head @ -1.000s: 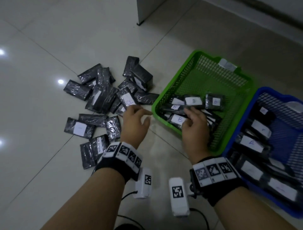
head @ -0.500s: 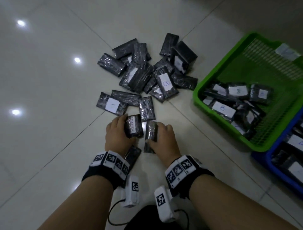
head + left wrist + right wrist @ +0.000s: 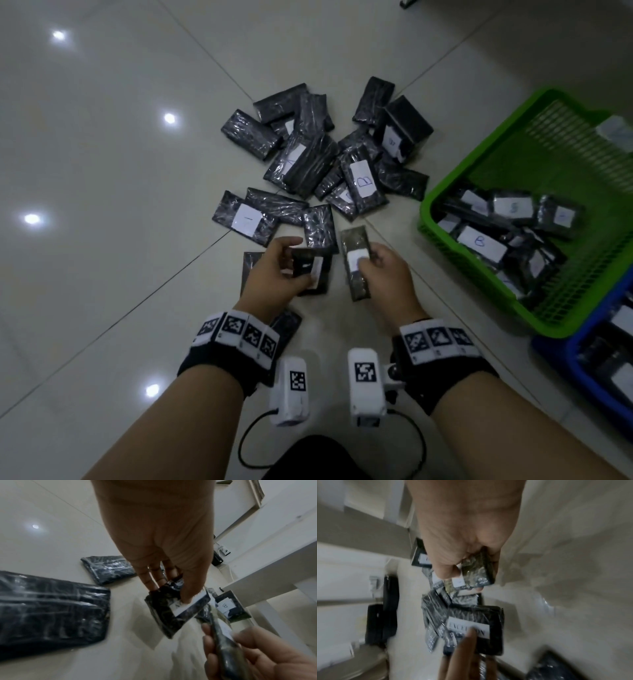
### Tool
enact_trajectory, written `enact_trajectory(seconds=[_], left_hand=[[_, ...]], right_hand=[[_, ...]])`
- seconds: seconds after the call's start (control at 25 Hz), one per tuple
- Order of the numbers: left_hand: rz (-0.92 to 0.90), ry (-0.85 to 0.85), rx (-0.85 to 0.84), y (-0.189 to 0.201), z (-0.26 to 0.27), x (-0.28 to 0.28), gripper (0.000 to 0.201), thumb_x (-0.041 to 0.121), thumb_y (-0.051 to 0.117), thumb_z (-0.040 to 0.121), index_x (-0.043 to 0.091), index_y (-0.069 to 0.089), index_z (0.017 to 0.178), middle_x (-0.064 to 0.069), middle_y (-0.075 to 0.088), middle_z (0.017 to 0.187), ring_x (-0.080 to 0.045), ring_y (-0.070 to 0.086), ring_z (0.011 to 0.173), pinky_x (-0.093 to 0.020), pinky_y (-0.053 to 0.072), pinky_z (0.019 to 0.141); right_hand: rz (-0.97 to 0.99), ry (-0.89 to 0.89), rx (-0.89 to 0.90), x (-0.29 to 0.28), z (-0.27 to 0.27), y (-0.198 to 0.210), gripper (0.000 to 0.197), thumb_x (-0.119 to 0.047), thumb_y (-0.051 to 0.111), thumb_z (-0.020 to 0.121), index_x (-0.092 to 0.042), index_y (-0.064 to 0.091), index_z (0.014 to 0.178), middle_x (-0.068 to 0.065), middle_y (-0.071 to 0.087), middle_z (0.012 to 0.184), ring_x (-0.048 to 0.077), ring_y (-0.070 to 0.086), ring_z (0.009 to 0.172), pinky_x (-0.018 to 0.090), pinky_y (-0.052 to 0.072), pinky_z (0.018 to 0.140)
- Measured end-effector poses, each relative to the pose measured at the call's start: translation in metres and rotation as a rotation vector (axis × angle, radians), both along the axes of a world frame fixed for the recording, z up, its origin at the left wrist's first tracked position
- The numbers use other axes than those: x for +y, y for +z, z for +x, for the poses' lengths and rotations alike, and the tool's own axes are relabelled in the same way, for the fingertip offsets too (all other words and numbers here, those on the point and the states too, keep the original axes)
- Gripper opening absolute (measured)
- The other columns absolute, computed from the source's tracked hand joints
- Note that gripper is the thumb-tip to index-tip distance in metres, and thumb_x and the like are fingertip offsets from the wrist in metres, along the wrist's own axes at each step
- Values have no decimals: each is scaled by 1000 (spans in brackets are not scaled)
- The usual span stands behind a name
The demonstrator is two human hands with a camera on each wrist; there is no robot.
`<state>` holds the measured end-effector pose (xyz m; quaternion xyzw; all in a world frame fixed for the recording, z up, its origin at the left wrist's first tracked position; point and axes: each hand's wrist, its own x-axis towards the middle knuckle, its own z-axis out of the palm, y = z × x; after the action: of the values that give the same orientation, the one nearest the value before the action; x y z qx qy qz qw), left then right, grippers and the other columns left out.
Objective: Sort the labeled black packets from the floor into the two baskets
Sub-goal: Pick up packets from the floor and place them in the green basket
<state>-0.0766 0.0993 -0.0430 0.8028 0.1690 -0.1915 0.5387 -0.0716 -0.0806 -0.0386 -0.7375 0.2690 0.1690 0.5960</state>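
My left hand (image 3: 291, 263) grips a black packet (image 3: 313, 274) with a white label, thumb pressed on the label (image 3: 187, 604). My right hand (image 3: 373, 263) grips a second black packet (image 3: 356, 263), thumb on its white label; in the right wrist view this packet (image 3: 476, 569) sits between thumb and fingers. Both packets are held just above the floor, near the pile of packets (image 3: 325, 161). A packet marked B (image 3: 364, 181) lies in the pile. The green basket (image 3: 507, 147) at right holds several labeled packets. The blue basket (image 3: 579, 370) shows at the lower right edge.
Two loose packets lie under my left wrist (image 3: 251, 270) (image 3: 286, 325). Pale tiled floor (image 3: 102, 274) spreads to the left and front. White table legs (image 3: 274, 615) and a wall stand beyond the pile. Camera cables trail near my body (image 3: 246, 442).
My right hand left the green basket and came to the floor. Both hands took hold of packets near the pile and lifted them, turning the labels up.
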Motion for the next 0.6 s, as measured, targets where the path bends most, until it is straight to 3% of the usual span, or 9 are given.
enact_trajectory(seconds=[0.08, 0.16, 0.28, 0.4, 0.48, 0.56, 0.6], left_hand=[[-114, 106, -2, 7, 8, -14, 39, 6, 71, 76, 25, 58, 108, 3, 64, 96, -13, 62, 87, -24, 54, 80], [-271, 214, 31, 16, 18, -31, 33, 4, 65, 82, 18, 58, 111, -3, 63, 97, -22, 64, 91, -39, 57, 81], [-485, 303, 71, 27, 32, -59, 36, -1, 51, 89, 15, 51, 121, -5, 64, 92, -25, 63, 87, -41, 57, 76], [-782, 406, 173, 34, 45, -83, 41, 2, 33, 88, 21, 47, 122, -8, 60, 98, -27, 58, 85, -49, 52, 79], [-981, 377, 252, 43, 51, -102, 30, 18, 38, 89, 18, 55, 113, -7, 59, 89, -23, 56, 78, -45, 50, 80], [-1059, 316, 278, 52, 55, -124, 25, 38, 54, 83, 16, 56, 96, -4, 53, 79, -16, 51, 67, -31, 45, 64], [-1079, 306, 273, 55, 57, -134, 27, 38, 61, 78, 16, 54, 91, -3, 52, 78, -14, 51, 64, -26, 43, 58]], right_hand=[[238, -161, -2, -16, 13, 13, 23, -7, 46, 90, -18, 63, 101, 13, 67, 84, 24, 67, 63, 41, 53, 59], [307, -206, -40, -30, 25, 27, 23, -10, 44, 95, -15, 60, 110, 17, 66, 92, 22, 67, 61, 33, 51, 52], [341, -244, -94, -53, 35, 38, 30, -9, 42, 95, -11, 58, 121, 17, 68, 101, 22, 67, 65, 31, 52, 52], [345, -267, -148, -75, 41, 46, 39, -2, 39, 89, -15, 60, 118, 15, 67, 99, 20, 66, 68, 29, 52, 52], [302, -288, -194, -92, 42, 54, 40, -1, 40, 87, -20, 62, 116, 9, 68, 96, 21, 66, 73, 32, 53, 55], [187, -303, -229, -111, 41, 56, 38, -6, 46, 87, -23, 62, 117, 2, 70, 99, 20, 67, 82, 37, 57, 68], [125, -316, -241, -120, 41, 55, 36, -8, 49, 87, -23, 62, 117, 0, 70, 100, 19, 67, 85, 39, 57, 73]])
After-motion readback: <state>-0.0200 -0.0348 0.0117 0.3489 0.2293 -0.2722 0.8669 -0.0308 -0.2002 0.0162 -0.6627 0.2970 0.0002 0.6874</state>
